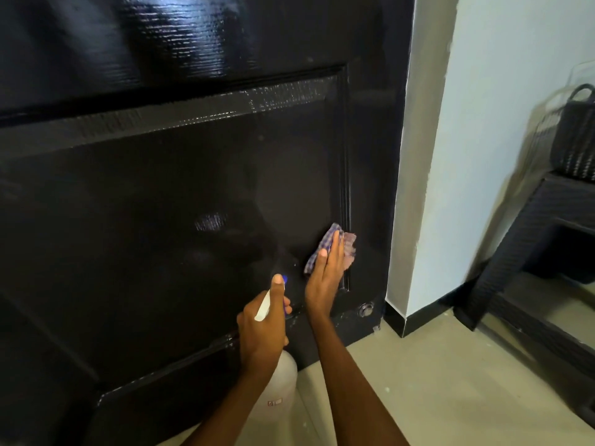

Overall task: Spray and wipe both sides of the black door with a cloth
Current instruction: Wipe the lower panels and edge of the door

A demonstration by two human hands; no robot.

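Note:
The glossy black door [167, 188] fills most of the view, with a raised panel frame. My right hand [325, 278] presses a checked purple cloth [322, 246] flat against the lower right corner of the panel, fingers stretched out over it. My left hand [262, 329] grips the neck of a white spray bottle [275, 391] with a blue nozzle [285, 280], held close to the door just left of the cloth. My thumb rests on top of the sprayer.
A round metal fitting [366, 309] sits at the door's bottom right corner. A white wall [483, 140] with black skirting stands to the right. A dark woven shelf unit [531, 252] carries a woven basket [576, 140]. Beige floor tiles [450, 381] lie below.

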